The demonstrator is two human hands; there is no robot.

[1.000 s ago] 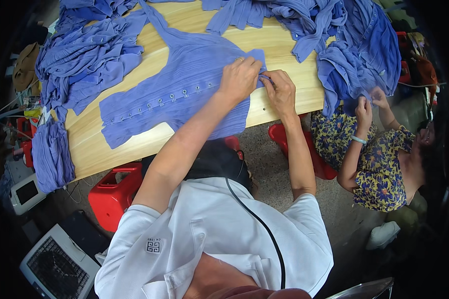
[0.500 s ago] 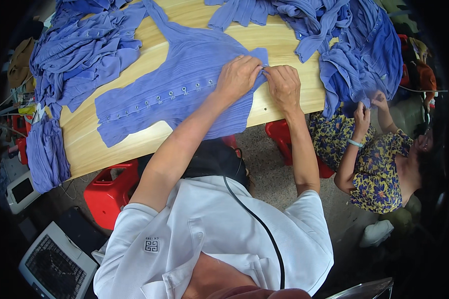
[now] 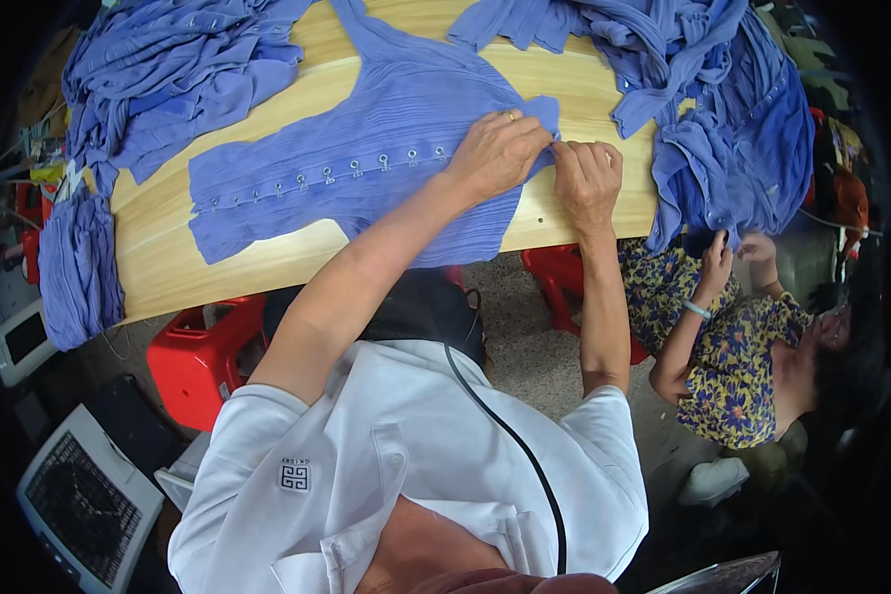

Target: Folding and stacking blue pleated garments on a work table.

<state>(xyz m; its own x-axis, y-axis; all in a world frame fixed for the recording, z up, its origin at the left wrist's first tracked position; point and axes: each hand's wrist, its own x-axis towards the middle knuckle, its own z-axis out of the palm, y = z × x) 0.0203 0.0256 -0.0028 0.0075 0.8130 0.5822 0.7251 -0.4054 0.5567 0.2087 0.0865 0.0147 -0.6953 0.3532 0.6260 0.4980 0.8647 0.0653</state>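
A blue pleated garment [image 3: 366, 163] with a row of metal snaps lies flat on the wooden table [image 3: 228, 262]. My left hand [image 3: 500, 150], a ring on one finger, presses down on the garment's right end. My right hand [image 3: 586, 180] pinches the cloth's edge just beside it, fingertips nearly touching the left hand. Both forearms reach up from my white shirt at the bottom.
Heaps of the same blue garments lie at the table's left [image 3: 158, 79] and right [image 3: 713, 109]. A person in a flowered top [image 3: 733, 366] crouches at the right, handling blue cloth. Red stools [image 3: 198, 361] stand under the table. A grey fan [image 3: 84, 500] sits lower left.
The garment has slid a little to the left on the table. Both hands stay together at its right end, shifted slightly downward along the edge.
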